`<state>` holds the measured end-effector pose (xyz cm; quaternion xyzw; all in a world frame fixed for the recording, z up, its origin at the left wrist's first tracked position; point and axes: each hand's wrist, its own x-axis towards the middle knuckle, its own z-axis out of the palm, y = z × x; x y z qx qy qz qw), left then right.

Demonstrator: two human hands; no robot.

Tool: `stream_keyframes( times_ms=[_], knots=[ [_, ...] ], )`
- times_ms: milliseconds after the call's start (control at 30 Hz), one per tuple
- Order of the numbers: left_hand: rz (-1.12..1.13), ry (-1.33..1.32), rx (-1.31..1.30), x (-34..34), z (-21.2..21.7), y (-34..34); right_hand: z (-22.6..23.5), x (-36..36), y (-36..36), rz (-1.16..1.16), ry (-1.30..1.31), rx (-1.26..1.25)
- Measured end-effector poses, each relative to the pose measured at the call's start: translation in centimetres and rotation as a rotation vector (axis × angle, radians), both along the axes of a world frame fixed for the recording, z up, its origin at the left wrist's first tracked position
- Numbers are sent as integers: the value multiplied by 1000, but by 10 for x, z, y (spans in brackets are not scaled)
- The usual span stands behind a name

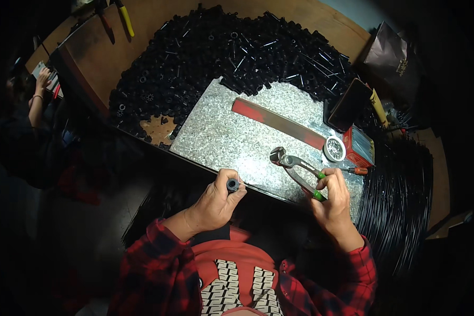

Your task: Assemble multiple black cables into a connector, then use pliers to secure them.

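Note:
My left hand (214, 204) is closed around a black tubular part (233, 185), whose round hollow end points up. It is at the front edge of a speckled grey slab (208, 134). To the right, my right hand (334, 204) grips a pair of end-cutting pincers (296, 167) by the green handles. The pincers' metal head lies toward the upper left, over the slab and apart from the tubular part. Their handles are spread; whether the jaws touch anything is too small to tell.
A large heap of black parts (195, 63) backs the slab. On it lie a red-brown bar (271, 120) and a white round dish (334, 149). Right of these are a phone (347, 105), red box (356, 152), screwdriver (360, 171) and black rods (397, 197). Another person's hand (43, 79) shows far left.

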<state>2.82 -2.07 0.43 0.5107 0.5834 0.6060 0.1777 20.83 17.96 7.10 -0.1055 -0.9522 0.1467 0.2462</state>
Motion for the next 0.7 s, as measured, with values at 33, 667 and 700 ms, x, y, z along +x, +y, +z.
stream_keyframes(
  times_ms=[33,667,700],
  knots=[
    [2,-4,-6,-1,-1,-1,0,0,0,-2,0,-1],
    [-101,-271,-6,6,-2,3,15,-3,-15,-68,55,738],
    [-60,-315,-33,8,0,3,15,-1,-16,-71,53,737]
  ],
)
